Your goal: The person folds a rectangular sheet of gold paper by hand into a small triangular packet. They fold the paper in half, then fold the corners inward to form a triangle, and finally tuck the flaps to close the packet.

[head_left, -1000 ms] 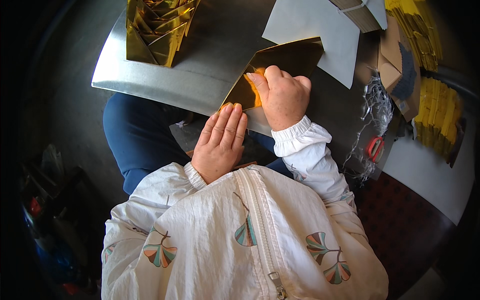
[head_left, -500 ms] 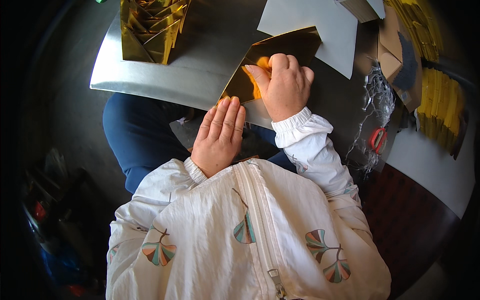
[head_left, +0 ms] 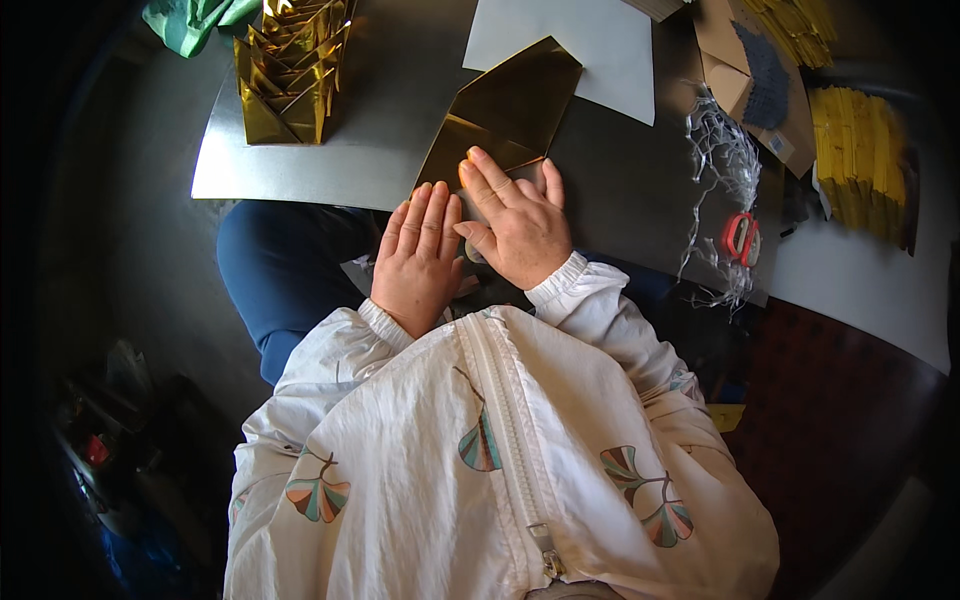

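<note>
A sheet of shiny gold foil paper, partly folded, lies on the dark metal table in front of me. My left hand rests flat at its near left corner, with fingers straight and side by side. On the sheet's near edge lies my right hand, its fingers stretched out and pressing on the folded part. The thumb of that hand points toward the left hand. At the far left stands a row of folded gold paper pieces, tucked one into another.
White paper lies beyond the gold sheet. To the right are a tangle of clear plastic strings, red-handled scissors, a cardboard box and stacks of yellow folded paper. A green plastic bag sits at the far left.
My right hand has gone from a curled grip on the sheet to lying flat at its near edge. A flap there now lies folded down. The whole view has shifted slightly.
</note>
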Action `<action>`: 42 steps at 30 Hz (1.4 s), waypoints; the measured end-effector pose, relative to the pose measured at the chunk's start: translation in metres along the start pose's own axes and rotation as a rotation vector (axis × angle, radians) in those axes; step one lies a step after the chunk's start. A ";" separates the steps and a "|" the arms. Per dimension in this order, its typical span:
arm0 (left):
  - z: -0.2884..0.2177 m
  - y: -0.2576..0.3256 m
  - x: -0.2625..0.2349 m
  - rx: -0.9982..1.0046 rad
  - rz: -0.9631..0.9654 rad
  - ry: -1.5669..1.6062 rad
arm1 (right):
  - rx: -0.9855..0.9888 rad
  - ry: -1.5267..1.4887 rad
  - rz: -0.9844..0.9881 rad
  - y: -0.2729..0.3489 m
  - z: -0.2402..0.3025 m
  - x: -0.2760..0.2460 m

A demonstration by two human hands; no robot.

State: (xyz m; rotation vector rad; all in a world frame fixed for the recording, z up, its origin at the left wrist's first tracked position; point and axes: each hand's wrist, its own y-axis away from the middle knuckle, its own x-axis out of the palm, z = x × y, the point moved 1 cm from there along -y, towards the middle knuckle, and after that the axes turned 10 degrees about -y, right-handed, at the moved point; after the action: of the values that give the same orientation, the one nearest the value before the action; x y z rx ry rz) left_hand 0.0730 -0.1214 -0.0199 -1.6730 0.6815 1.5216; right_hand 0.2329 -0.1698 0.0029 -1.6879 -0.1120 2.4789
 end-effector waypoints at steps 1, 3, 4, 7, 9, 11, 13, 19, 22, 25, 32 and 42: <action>0.001 0.000 -0.001 0.005 0.001 0.007 | 0.013 0.025 -0.049 0.005 -0.010 0.000; 0.002 0.000 -0.003 0.023 0.004 0.024 | 0.041 0.080 -0.133 0.013 -0.033 -0.007; 0.003 0.000 -0.003 0.028 -0.006 0.029 | 0.072 0.098 -0.130 0.015 -0.044 -0.013; 0.012 0.000 -0.005 0.050 -0.063 0.063 | 0.319 0.083 -0.224 0.012 -0.073 -0.047; 0.025 0.002 -0.008 0.114 -0.106 0.112 | 0.317 -0.051 -0.379 0.000 -0.083 -0.072; 0.045 0.000 -0.010 0.236 -0.182 0.066 | 0.044 -0.113 -0.524 -0.016 -0.086 -0.089; 0.064 -0.002 -0.014 0.334 -0.257 -0.052 | -0.079 -0.205 -0.417 -0.032 -0.086 -0.094; 0.061 -0.012 -0.012 0.311 -0.362 -0.120 | -0.003 -0.410 0.111 0.000 -0.077 -0.070; 0.047 -0.022 -0.008 0.328 -0.408 -0.085 | -0.250 -0.111 0.069 0.032 -0.071 -0.058; 0.042 -0.029 -0.011 0.401 -0.471 -0.046 | -0.226 0.027 0.022 0.048 -0.063 -0.046; 0.056 -0.061 -0.066 0.108 0.083 0.816 | -0.058 -0.614 -0.062 0.038 -0.061 -0.107; 0.059 -0.134 -0.031 -0.019 0.184 0.074 | 0.504 -0.400 0.125 -0.020 -0.099 -0.064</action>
State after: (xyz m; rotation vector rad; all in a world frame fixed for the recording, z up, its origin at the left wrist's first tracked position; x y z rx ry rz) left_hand 0.1417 -0.0007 0.0350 -1.7275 0.8837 1.6028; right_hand 0.3494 -0.1622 0.0276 -1.0186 0.5442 2.6006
